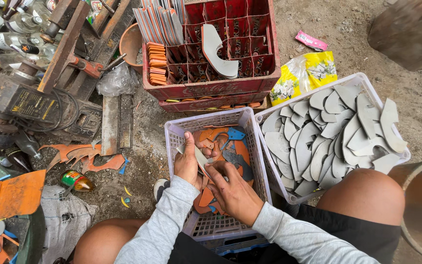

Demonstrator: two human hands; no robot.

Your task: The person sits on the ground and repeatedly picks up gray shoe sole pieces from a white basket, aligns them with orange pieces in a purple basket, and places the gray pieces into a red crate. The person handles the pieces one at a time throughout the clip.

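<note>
- An informal open-air workshop is showing here, with everything sitting on a bare dirt floor (348,29).
- A greasy motor (20,100) and rusty metal bars (64,44) are crowding the upper left corner.
- Plastic baskets (264,117) and a red crate (211,90) are holding stacks of cut sole-shaped pieces (328,137).
- Orange offcuts (81,156) are lying scattered on the ground.

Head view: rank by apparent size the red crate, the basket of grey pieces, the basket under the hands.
1. Red crate and basket of grey pieces: look alike in extent, and both are cut off or partly hidden, so unranked.
2. Basket under the hands: smallest, though nearer the camera and partly covered.
</note>
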